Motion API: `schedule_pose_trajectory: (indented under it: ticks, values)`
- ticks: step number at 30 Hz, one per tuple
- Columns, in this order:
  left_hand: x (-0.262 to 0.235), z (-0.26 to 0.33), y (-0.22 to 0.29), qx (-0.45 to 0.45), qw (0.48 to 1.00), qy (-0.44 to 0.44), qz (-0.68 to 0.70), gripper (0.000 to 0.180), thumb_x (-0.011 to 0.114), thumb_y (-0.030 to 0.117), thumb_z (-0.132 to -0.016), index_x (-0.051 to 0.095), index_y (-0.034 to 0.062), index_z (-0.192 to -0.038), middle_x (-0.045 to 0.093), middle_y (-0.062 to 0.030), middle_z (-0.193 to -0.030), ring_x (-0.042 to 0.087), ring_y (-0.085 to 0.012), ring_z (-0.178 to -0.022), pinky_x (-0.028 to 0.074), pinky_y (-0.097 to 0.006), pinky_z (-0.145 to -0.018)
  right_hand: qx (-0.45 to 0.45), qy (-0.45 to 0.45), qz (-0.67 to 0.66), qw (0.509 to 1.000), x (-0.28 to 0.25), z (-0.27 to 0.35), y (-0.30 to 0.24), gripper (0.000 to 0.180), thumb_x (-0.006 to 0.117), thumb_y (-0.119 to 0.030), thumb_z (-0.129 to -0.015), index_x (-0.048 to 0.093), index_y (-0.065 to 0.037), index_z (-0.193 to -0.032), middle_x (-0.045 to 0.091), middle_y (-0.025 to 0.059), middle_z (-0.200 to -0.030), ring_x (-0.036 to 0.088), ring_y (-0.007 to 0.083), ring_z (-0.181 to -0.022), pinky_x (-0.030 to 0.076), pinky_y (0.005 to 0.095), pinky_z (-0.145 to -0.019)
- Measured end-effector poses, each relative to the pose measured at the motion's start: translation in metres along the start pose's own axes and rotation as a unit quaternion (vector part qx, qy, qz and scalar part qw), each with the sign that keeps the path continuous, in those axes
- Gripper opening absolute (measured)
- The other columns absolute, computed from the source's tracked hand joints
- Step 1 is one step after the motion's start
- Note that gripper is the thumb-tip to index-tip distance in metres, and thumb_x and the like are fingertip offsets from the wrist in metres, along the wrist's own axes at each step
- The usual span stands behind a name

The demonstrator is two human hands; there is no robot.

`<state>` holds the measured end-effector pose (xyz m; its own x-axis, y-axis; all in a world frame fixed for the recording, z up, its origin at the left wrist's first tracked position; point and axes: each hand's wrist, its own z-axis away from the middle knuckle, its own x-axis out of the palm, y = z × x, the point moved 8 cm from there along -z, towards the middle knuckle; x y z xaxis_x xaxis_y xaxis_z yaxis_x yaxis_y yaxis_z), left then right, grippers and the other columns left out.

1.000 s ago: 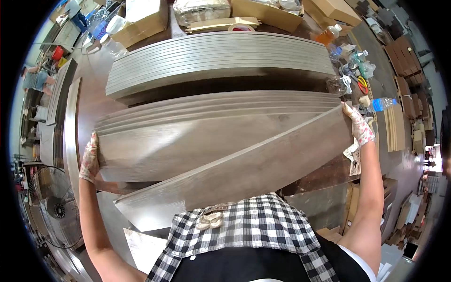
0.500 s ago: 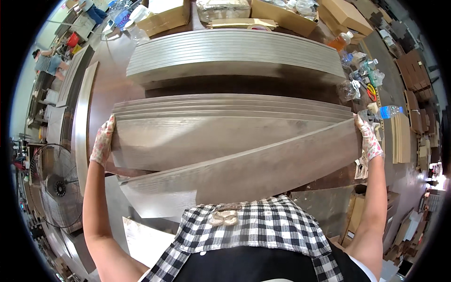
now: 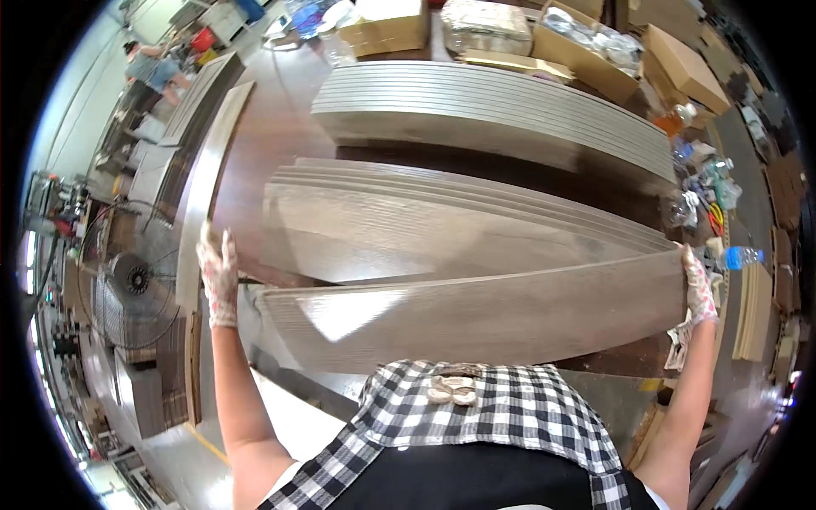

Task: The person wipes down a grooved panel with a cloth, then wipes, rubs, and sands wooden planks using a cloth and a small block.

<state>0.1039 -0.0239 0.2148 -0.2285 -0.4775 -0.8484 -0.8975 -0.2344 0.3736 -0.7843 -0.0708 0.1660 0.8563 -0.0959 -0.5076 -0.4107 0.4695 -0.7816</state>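
In the head view a grey-brown wood-grain plank [image 3: 501,314] slants across in front of my apron, its left end nearer my body. My right hand [image 3: 699,287], in a pale patterned glove, grips its right end. My left hand [image 3: 218,276], gloved alike, is raised off the boards with its fingers spread and nothing in it. Beyond the slanted plank lies an overlapping stack of similar planks [image 3: 399,234], touching it toward the right end. Whether the right fingertips also touch that stack is hidden.
Farther back stands a tight row of planks on edge [image 3: 493,115]. Cardboard boxes [image 3: 387,34] and a plastic-wrapped bundle [image 3: 484,30] line the far side. Bottles, including a blue-labelled one [image 3: 742,257], sit at right. A long pale board [image 3: 208,195] and a fan [image 3: 136,276] are at left.
My left hand has let go of the stack's left end and moved away from it. The slanted plank's left end now lies farther from the stack. The whole view has turned and shifted.
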Motion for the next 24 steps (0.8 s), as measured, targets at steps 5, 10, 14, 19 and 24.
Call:
schedule_pose_trajectory:
  ticks: [5, 10, 14, 19, 24]
  values:
    - [0.038, 0.159, -0.080, -0.019, 0.942, -0.301, 0.145, 0.052, 0.052, 0.041, -0.091, 0.048, 0.0010, -0.123, 0.054, -0.0121, -0.119, 0.056, -0.0219, -0.099, 0.047, -0.030, -0.082, -0.015, -0.074, -0.101, 0.992, 0.006, -0.009, -0.003, 0.060, 0.048, -0.053, -0.090, 0.049, -0.007, -0.128, 0.053, 0.0046, -0.122, 0.048, 0.0141, -0.112, 0.036, 0.0308, -0.097]
    - [0.010, 0.113, -0.012, -0.193, 0.938, -0.218, 0.190, 0.046, 0.053, 0.033, -0.090, 0.056, -0.0079, -0.110, 0.063, -0.0164, -0.102, 0.057, -0.0220, -0.092, 0.044, -0.030, -0.083, -0.055, -0.030, -0.076, 0.995, -0.007, -0.022, 0.004, 0.057, 0.048, -0.050, -0.091, 0.049, -0.006, -0.128, 0.053, 0.0058, -0.123, 0.048, 0.0153, -0.113, 0.036, 0.0309, -0.097]
    - [-0.009, 0.046, 0.047, -0.105, 0.948, -0.216, 0.210, 0.046, 0.052, 0.034, -0.090, 0.055, -0.0062, -0.113, 0.064, -0.0142, -0.096, 0.057, -0.0162, -0.086, 0.044, -0.028, -0.079, -0.090, 0.012, -0.043, 0.995, -0.012, -0.027, 0.008, 0.055, 0.047, -0.047, -0.092, 0.048, -0.006, -0.128, 0.053, 0.0067, -0.123, 0.048, 0.0162, -0.113, 0.036, 0.0311, -0.098]
    - [0.017, -0.003, 0.085, -0.030, 0.987, -0.156, 0.032, 0.049, 0.051, 0.038, -0.090, 0.052, -0.0013, -0.120, 0.060, -0.0188, -0.111, 0.059, -0.0297, -0.100, 0.045, -0.035, -0.086, -0.116, 0.100, 0.105, 0.983, -0.001, -0.025, -0.005, 0.053, 0.047, -0.044, -0.093, 0.048, -0.005, -0.129, 0.053, 0.0079, -0.123, 0.048, 0.0174, -0.114, 0.036, 0.0313, -0.098]
    - [0.002, -0.022, 0.150, 0.107, 0.971, 0.011, -0.212, 0.045, 0.060, 0.029, -0.083, 0.054, 0.0094, -0.123, 0.050, -0.0109, -0.129, 0.044, -0.0289, -0.121, 0.037, -0.042, -0.098, -0.088, 0.176, 0.271, 0.942, 0.010, 0.011, -0.033, 0.053, 0.045, -0.039, -0.094, 0.041, -0.004, -0.133, 0.052, 0.0168, -0.126, 0.049, 0.0270, -0.117, 0.038, 0.0353, -0.097]
